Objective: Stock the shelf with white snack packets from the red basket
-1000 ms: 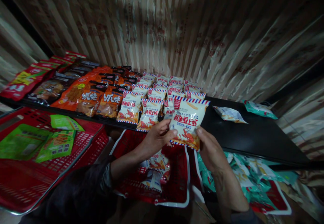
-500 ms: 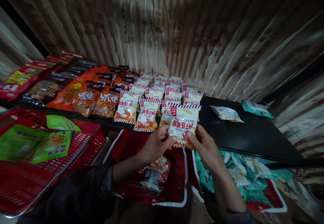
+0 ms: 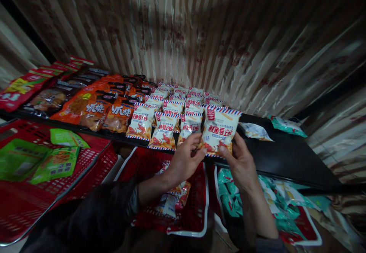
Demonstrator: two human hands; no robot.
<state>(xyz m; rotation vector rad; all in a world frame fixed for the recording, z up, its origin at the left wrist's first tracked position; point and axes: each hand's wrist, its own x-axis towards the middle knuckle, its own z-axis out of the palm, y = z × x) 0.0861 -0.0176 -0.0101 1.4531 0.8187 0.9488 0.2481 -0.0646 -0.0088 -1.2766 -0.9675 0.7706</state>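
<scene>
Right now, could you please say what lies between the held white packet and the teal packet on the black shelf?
In the head view, another white packet lies on the black shelf, between the held white packet and the teal packet.

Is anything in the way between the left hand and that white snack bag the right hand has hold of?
Nothing visible: the left hand has its fingertips right by the lower left edge of the white snack bag, which the right hand grips near its lower right corner. Whether the left fingertips touch it, I can't tell.
</scene>
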